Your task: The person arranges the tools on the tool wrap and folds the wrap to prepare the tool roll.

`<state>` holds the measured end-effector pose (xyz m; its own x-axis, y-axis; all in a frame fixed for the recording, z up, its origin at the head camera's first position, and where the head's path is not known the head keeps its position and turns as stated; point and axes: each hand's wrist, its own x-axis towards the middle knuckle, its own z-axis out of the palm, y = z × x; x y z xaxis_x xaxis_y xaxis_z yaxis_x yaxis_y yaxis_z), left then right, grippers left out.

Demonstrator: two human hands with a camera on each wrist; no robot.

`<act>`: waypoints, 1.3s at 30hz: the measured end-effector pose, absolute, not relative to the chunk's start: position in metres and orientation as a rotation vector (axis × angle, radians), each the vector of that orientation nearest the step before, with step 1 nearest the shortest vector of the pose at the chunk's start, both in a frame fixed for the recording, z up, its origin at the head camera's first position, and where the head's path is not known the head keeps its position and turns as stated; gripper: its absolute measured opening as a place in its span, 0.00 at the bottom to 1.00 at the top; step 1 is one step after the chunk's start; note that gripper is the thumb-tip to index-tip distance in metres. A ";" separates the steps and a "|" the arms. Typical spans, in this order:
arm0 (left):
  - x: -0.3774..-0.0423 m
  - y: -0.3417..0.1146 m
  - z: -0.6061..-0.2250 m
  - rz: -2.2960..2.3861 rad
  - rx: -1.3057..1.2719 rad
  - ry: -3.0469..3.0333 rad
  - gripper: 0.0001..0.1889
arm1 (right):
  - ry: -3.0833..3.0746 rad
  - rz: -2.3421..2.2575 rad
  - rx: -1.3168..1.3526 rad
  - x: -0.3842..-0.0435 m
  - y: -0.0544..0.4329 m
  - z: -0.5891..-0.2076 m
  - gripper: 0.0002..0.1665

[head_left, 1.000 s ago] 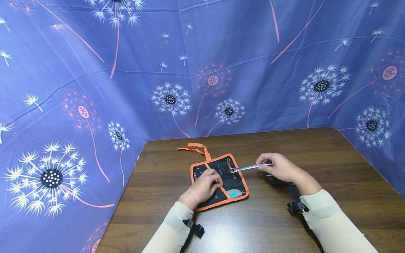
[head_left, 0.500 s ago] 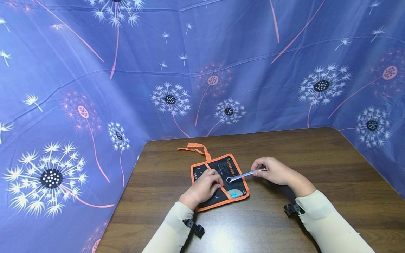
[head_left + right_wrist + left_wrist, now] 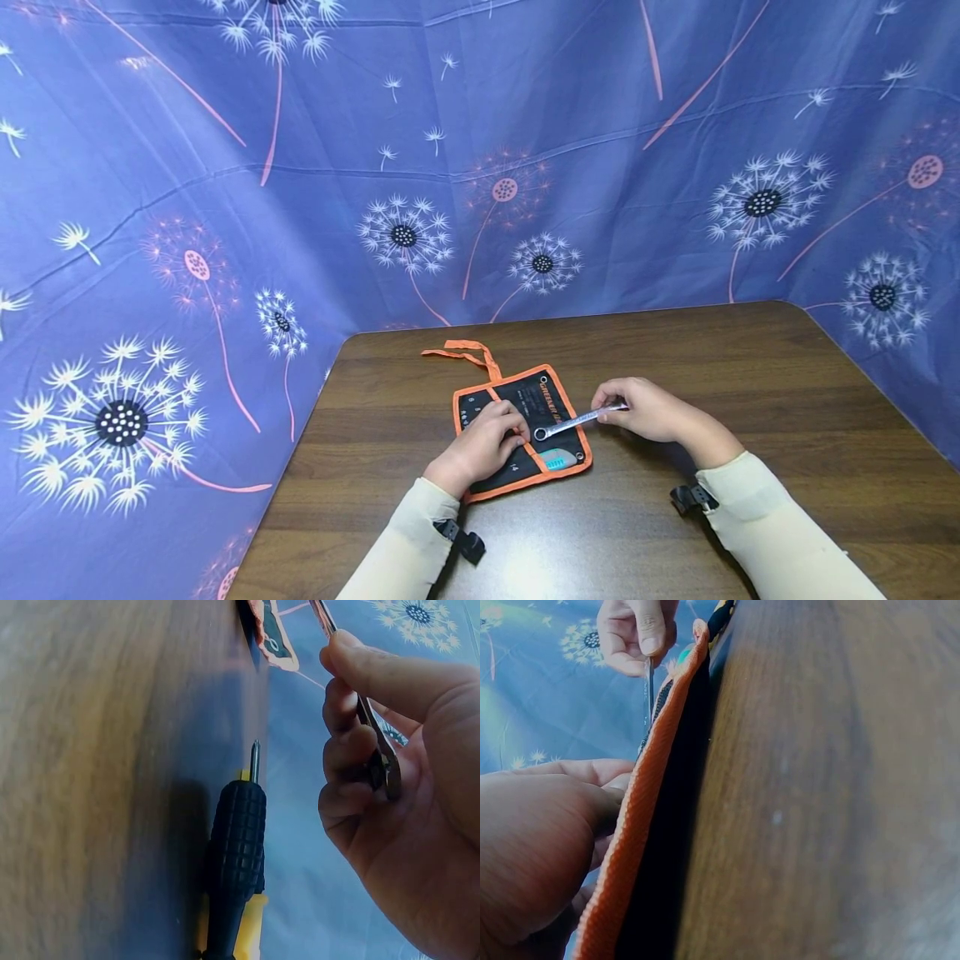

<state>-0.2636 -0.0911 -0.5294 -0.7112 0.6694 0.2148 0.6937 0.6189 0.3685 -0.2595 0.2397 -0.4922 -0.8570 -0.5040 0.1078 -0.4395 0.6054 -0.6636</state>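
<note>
Wrench (image 3: 573,423) and right hand (image 3: 647,410) have moved toward the left hand (image 3: 483,440); the right pinches the shaft, ring end over the pouch (image 3: 517,393); the left pinches its pocket edge, toward the left edge of the table (image 3: 720,367).

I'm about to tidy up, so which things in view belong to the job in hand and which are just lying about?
In the job:
- wrench, held in the right hand
- tool pouch, gripped by the left hand

Apparently just lying about:
- black-handled screwdriver
- yellow item behind it, mostly hidden
</note>
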 end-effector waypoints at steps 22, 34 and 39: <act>-0.261 -0.089 -0.526 -0.676 -1.200 -2.770 0.06 | 2.652 -1.037 -0.802 -0.256 0.221 -0.496 0.06; -0.261 -0.089 -0.528 -0.675 -1.213 -2.752 0.06 | 2.643 -1.029 -0.810 -0.252 0.211 -0.499 0.09; -0.261 -0.088 -0.528 -0.690 -1.251 -2.729 0.05 | 2.692 -0.991 -0.847 -0.250 0.209 -0.498 0.10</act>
